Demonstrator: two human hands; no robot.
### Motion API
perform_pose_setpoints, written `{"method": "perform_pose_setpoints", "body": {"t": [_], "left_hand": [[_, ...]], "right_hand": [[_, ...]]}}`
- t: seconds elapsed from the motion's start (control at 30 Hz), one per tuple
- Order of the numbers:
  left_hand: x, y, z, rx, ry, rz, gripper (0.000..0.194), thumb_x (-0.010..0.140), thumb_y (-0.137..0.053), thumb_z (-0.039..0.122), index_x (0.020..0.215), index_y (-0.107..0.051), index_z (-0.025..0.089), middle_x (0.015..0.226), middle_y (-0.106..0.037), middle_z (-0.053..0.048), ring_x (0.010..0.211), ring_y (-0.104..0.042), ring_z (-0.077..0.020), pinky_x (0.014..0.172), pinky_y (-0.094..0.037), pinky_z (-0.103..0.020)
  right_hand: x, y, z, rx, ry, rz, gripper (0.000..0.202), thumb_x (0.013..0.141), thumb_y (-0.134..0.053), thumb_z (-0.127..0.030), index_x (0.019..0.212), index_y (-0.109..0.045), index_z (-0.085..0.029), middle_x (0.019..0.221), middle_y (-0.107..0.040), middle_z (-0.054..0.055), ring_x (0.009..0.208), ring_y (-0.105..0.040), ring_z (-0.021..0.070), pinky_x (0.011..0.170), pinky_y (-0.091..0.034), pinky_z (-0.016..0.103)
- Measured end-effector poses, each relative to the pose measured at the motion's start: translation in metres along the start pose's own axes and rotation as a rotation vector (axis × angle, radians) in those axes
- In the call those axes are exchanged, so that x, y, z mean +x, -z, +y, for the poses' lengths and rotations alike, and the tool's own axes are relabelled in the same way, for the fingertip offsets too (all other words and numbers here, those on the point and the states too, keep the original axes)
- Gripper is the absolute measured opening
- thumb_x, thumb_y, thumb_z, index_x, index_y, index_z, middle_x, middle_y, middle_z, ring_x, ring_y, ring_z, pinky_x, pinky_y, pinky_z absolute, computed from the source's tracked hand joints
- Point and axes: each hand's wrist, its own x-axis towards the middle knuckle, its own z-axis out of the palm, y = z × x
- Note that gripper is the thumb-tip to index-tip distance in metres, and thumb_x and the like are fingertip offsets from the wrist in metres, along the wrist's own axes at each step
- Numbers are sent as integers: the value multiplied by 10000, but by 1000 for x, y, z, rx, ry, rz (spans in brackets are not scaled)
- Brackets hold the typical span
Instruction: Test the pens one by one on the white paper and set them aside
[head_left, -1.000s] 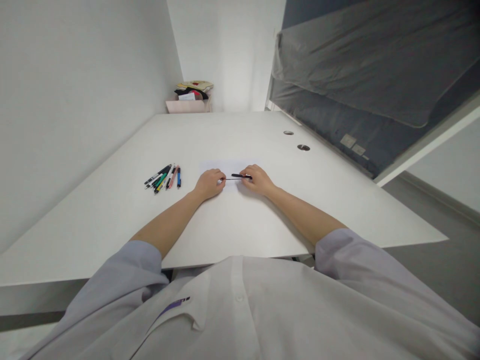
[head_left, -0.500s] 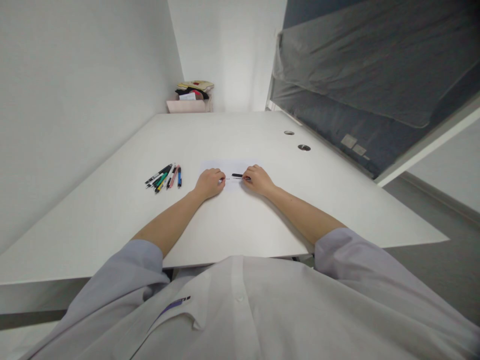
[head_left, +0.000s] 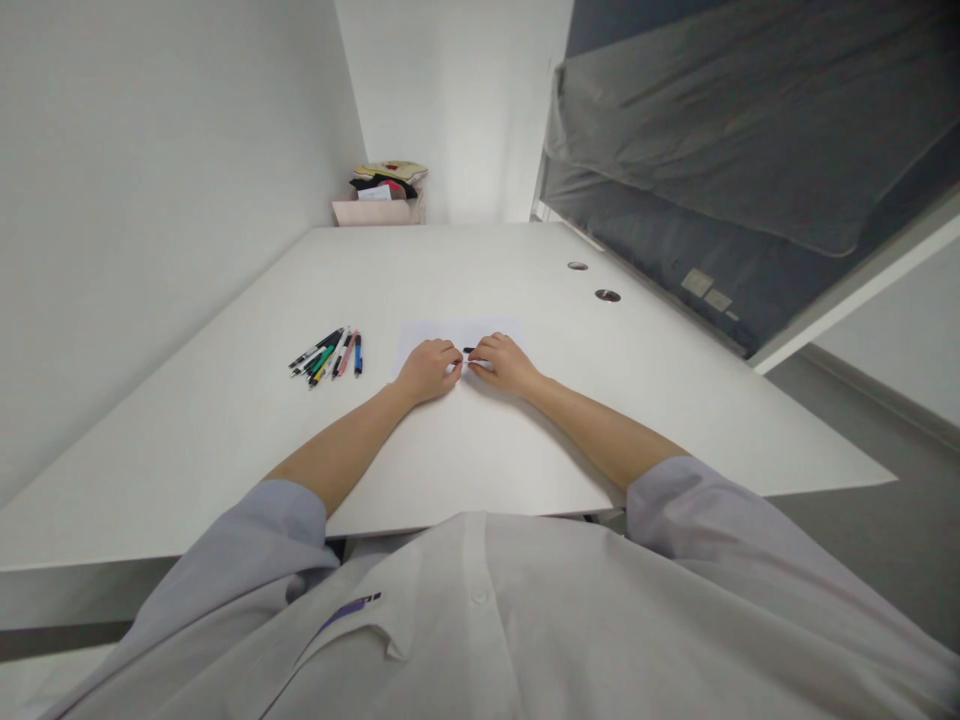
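Seen from the head camera, we have two bare hands close together over a pale sheet of paper (head_left: 420,330) on a white table (head_left: 465,450). A narrow gap separates their fingertips.

Left hand (head_left: 430,370): fingers curled in, thumb towards the fingertips, back of the hand up. We cannot tell whether the grip is closed on anything; the fingers hide the inside.

Right hand (head_left: 504,363): fingers bent, thumb and fingertips drawn near each other and aimed at the left hand. Something small and pale may lie between the hands, but it is too small for us to make out. We cannot tell what, if anything, this hand grips.

A slim black piece (head_left: 468,350) shows its end just beyond the right fingertips, over the paper; the rest is hidden behind the hand. We cannot tell whether it is touched.

To the left of the left hand, well apart, we note a loose heap of pens (head_left: 324,357): black, white, green, yellow, pink. A blue pen (head_left: 358,357) lies at its right side.

Farther off: a pale pink box (head_left: 371,213) with cloth stacked in it, near the table's far edge; two round inserts (head_left: 608,296) in the tabletop, to the right, near a dark partition (head_left: 637,230).
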Motion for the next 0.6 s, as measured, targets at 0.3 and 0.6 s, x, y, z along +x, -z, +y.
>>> {"method": "perform_pose_setpoints", "body": {"t": [0.3,0.6], "left_hand": [[-1,-4,-4,-30,42,-14,199,904,-526,239,997,-686,163,965,-698,-108,947,-625,-251,893,-472,-402],[0,-10,-15,-119,128,-49,178,908,-533,278,918,-684,184,873,-687,-76,863,-625,-225,840,-497,-374]], "right_hand": [[-1,2,3,-53,-48,-57,197,888,-562,-222,914,-748,-162,910,-697,122,907,-566,253,841,-393,373],[-3,-1,8,-111,-123,-113,213,883,-581,-250,890,-778,-170,918,-702,128,905,-564,261,823,-400,380]]}}
